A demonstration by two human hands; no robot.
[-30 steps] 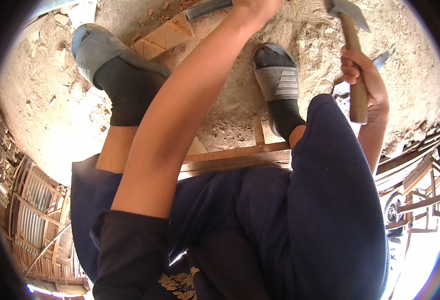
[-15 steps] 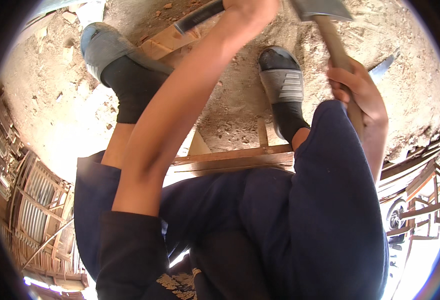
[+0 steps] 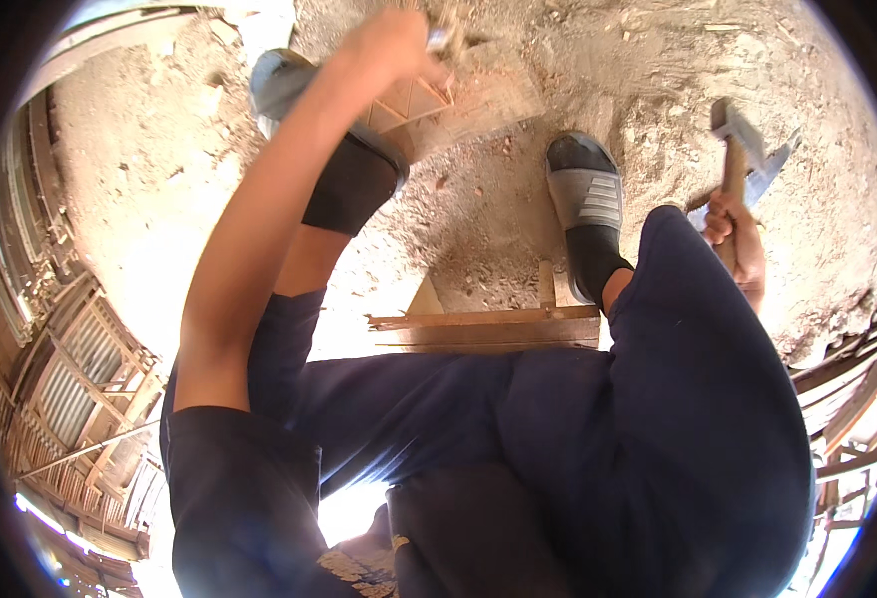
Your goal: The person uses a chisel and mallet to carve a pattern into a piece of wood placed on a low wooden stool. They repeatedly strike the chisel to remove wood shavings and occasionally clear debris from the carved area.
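On the right, my right hand (image 3: 734, 231) is wrapped around the wooden handle of a hammer (image 3: 742, 130), its metal head raised away from me. Behind the hammer, a saw blade (image 3: 772, 171) lies on the dirt floor. At the upper left, my left hand (image 3: 387, 48) is smeared by motion and curled over a small shiny piece that I cannot make out. Below and beside its fingers is a pale wooden block (image 3: 414, 105) with marked or cut lines, near my left foot. A blurred board (image 3: 503, 100) extends right from there.
My sandalled feet rest on the dirt floor (image 3: 478, 214), the right foot (image 3: 586, 184) near the middle. A wooden plank seat (image 3: 488, 334) is under my legs. Corrugated sheeting (image 3: 70, 399) and timber stand at left, stacked wood (image 3: 852, 409) at right.
My left hand has moved left over the wooden block; the dark handle beside it no longer shows. My right hand has lowered the hammer toward the right, near the saw. The view has shifted.
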